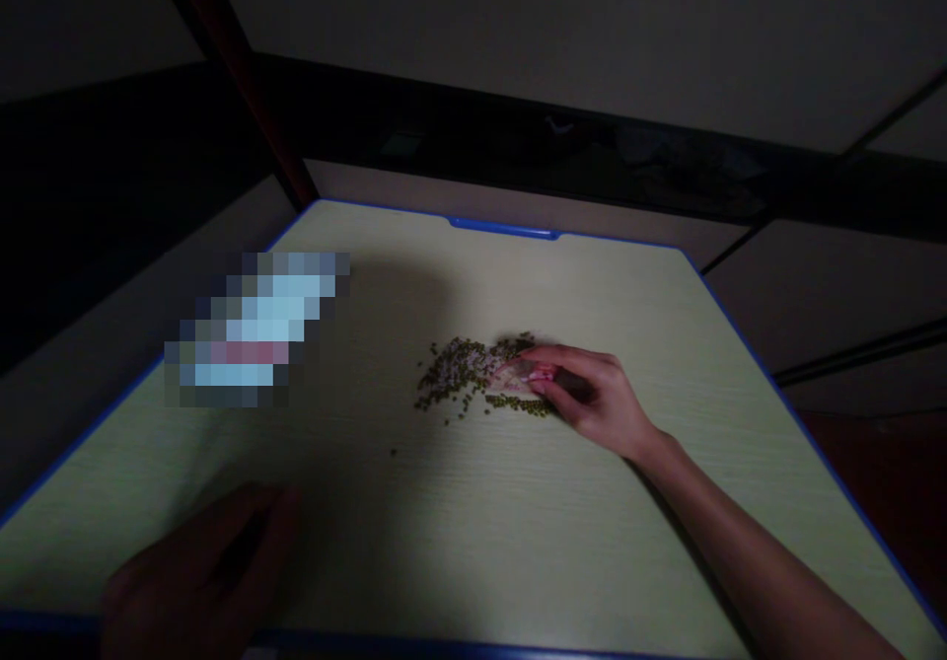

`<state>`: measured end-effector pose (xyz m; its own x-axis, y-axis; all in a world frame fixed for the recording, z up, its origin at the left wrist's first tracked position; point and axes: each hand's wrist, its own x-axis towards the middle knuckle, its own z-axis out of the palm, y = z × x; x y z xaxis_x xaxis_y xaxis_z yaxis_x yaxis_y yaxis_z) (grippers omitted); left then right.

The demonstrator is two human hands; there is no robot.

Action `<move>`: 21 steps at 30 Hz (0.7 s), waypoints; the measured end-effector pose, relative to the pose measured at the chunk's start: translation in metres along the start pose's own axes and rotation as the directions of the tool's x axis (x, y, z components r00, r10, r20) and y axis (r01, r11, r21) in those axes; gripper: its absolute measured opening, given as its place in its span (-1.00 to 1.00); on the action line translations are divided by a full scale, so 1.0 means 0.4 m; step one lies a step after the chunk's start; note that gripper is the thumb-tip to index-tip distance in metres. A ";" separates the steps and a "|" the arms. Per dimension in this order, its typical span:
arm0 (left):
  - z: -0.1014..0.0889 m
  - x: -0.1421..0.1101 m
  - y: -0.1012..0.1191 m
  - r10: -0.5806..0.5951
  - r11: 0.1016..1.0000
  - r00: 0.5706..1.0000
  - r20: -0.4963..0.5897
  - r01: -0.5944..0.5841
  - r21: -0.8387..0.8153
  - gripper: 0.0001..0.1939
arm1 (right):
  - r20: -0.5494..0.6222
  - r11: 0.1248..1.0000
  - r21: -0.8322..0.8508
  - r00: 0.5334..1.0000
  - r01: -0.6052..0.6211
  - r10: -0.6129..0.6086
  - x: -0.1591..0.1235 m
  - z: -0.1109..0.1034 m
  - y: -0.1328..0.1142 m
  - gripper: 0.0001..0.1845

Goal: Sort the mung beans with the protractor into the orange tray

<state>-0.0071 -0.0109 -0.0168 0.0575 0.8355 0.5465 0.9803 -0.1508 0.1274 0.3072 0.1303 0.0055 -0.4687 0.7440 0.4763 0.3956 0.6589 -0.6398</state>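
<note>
A small heap of green beans (442, 376), mixed with pale grains, lies spread near the middle of the table. My right hand (599, 394) pinches a small clear plastic piece (509, 380) with pinkish edges between thumb and fingers. That piece sits low against the right side of the heap, with beans around it; its exact kind I cannot make out. In deep shadow at the lower left, my left hand (196, 566) rests by the near edge, fingers curled in and the tips close to the thumb. Nothing shows in it.
The pale wood-grain table (473, 532) has a blue rim and a blue handle (504, 229) on its far edge. A bright, pixelated object (266, 320) stands at the left. One stray bean (394, 453) lies nearer me. Pale panels rise behind a dark shelf gap.
</note>
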 end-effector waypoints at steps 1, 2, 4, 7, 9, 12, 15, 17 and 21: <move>-0.001 0.004 0.001 0.017 1.000 1.000 -0.004 -0.017 -0.001 -0.68 | 0.004 1.000 0.000 1.000 -0.001 0.001 0.000 0.000 -0.002 -0.72; -0.002 0.006 0.002 0.027 1.000 1.000 -0.013 -0.026 0.001 -0.69 | 0.007 1.000 0.000 1.000 -0.002 0.002 0.000 0.001 -0.003 -0.71; -0.005 0.009 0.007 0.040 0.999 0.999 -0.030 -0.040 -0.005 -0.70 | 0.010 1.000 0.001 1.000 -0.012 0.012 0.000 0.000 -0.004 -0.71; -0.014 0.012 0.021 0.004 1.000 1.000 -0.002 -0.004 -0.008 -0.71 | 0.001 1.000 0.008 1.000 -0.028 0.028 0.000 -0.001 0.001 -0.69; -0.019 0.013 0.029 -0.074 0.997 0.997 0.033 0.074 -0.001 -0.68 | -0.010 0.999 0.011 0.999 -0.033 0.033 -0.001 -0.002 0.006 -0.68; -0.020 0.013 0.028 -0.109 0.994 0.993 0.047 0.110 -0.015 -0.61 | -0.020 0.999 0.013 0.999 -0.041 0.041 -0.002 -0.004 0.010 -0.68; -0.017 0.013 0.018 -0.054 0.998 0.998 0.030 0.055 -0.021 -0.62 | -0.020 0.998 0.016 0.998 -0.053 0.054 -0.001 -0.006 0.011 -0.69; -0.016 0.014 0.015 -0.039 0.999 0.999 0.033 0.039 -0.016 -0.65 | -0.025 0.998 0.017 0.998 -0.060 0.060 -0.001 -0.007 0.010 -0.69; -0.022 0.023 0.020 0.009 0.999 1.000 -0.003 -0.010 -0.031 -0.69 | -0.034 0.997 0.011 0.997 -0.071 0.071 -0.002 -0.009 0.014 -0.69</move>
<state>-0.0004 -0.0092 -0.0035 0.0661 0.8323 0.5503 0.9734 -0.1751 0.1478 0.3125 0.1338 0.0040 -0.4124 0.7923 0.4496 0.4190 0.6032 -0.6787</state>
